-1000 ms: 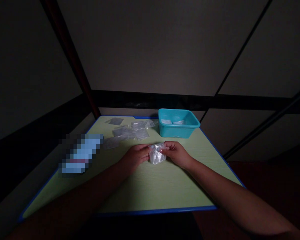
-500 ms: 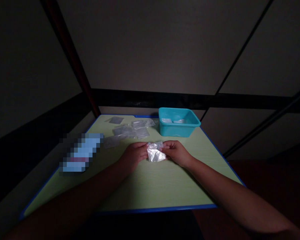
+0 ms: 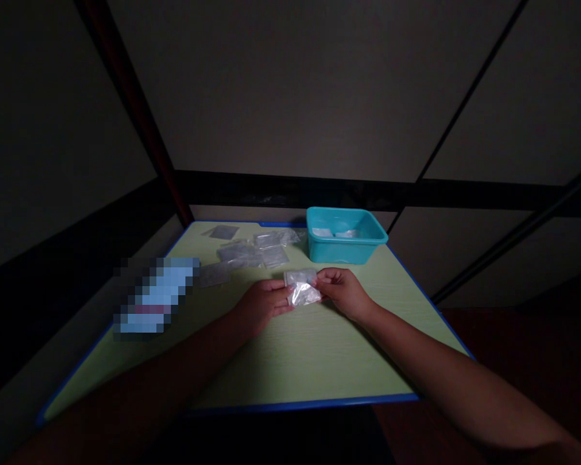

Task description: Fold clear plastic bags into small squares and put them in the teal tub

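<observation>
Small, glossy, clear-plastic packet [image 3: 303, 292] midway between the side edges of the pale-green, blue-edged counter [image 3: 300, 361], pinched at opposite sides by left hand [image 3: 267, 303] and right hand [image 3: 345, 294]; probably light, pliable, slippery; best held there.

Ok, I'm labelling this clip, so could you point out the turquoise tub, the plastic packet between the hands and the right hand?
Turquoise tub [image 3: 339, 252], head view: its front outer wall.
Plastic packet [image 3: 302, 292], head view: middle of its shiny face.
Right hand [image 3: 346, 294], head view: middle of the hand.
</observation>
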### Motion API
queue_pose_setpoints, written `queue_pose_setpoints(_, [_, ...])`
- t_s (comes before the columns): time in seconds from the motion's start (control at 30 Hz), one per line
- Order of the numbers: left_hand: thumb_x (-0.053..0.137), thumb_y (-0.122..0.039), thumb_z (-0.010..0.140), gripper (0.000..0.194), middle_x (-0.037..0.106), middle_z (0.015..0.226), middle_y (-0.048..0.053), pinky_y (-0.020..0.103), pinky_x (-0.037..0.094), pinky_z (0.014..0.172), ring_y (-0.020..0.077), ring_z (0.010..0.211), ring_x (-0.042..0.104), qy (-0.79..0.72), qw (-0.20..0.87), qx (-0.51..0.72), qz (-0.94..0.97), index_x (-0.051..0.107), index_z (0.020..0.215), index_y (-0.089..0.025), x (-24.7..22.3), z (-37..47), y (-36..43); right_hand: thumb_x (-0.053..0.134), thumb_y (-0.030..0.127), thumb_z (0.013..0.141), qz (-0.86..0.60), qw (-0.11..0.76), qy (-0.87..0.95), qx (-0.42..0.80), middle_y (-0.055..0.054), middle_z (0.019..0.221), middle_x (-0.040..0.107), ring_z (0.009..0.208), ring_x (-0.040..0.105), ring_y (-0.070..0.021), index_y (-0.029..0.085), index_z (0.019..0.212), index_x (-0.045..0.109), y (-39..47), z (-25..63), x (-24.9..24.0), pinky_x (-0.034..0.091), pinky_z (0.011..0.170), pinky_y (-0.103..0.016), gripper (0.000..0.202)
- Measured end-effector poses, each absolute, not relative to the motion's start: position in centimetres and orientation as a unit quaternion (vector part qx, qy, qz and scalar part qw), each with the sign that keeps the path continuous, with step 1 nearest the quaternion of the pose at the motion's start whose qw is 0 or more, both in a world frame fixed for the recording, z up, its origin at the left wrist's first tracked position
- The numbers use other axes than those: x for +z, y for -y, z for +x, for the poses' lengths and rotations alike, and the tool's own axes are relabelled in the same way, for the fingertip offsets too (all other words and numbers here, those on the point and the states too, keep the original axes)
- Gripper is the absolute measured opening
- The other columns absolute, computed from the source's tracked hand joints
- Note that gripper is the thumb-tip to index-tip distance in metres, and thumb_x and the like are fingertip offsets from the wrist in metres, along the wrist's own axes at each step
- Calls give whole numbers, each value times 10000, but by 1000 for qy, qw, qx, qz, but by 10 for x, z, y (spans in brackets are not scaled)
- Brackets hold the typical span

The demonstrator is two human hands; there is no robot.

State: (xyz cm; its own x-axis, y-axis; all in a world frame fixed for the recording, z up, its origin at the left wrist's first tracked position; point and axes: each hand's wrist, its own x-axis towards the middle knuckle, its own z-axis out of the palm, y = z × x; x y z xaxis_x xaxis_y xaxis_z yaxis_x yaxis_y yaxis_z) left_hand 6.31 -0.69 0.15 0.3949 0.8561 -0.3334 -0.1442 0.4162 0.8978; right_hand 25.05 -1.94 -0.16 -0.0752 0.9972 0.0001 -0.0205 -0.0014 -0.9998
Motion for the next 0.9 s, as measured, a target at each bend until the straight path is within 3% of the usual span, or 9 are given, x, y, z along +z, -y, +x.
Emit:
queue_pose_setpoints(0.33, [833, -349, 565, 433, 736, 908, 128, 363, 514, 837, 246, 880, 690, -407, 723, 320, 457, 720, 906, -106, 4, 61, 9, 759, 561, 593, -484, 485, 544, 485, 38, 500, 524, 450, 388, -75, 164, 606, 584, 20, 253, 0, 276, 458, -228, 434])
queue_pose_setpoints(0.67, [853, -314, 512, 432, 747, 881, 142, 342, 527, 766, 261, 823, 710, -412, 718, 296, 477, 727, 866, -102, 4, 61, 9, 783, 520, 571, -475, 494, 535, 494, 24, 523, 569, 475, 437, -94, 169, 620, 609, 20, 252, -1, 319, 494, -240, 395])
queue_pose_setpoints(0.9, [864, -333, 512, 398, 742, 766, 142, 328, 525, 652, 235, 660, 705, -408, 716, 273, 496, 713, 804, -107, -4, 62, 7, 798, 465, 584, -452, 501, 523, 522, 25, 536, 606, 465, 470, -88, 164, 630, 623, 19, 251, -8, 333, 496, -232, 351])
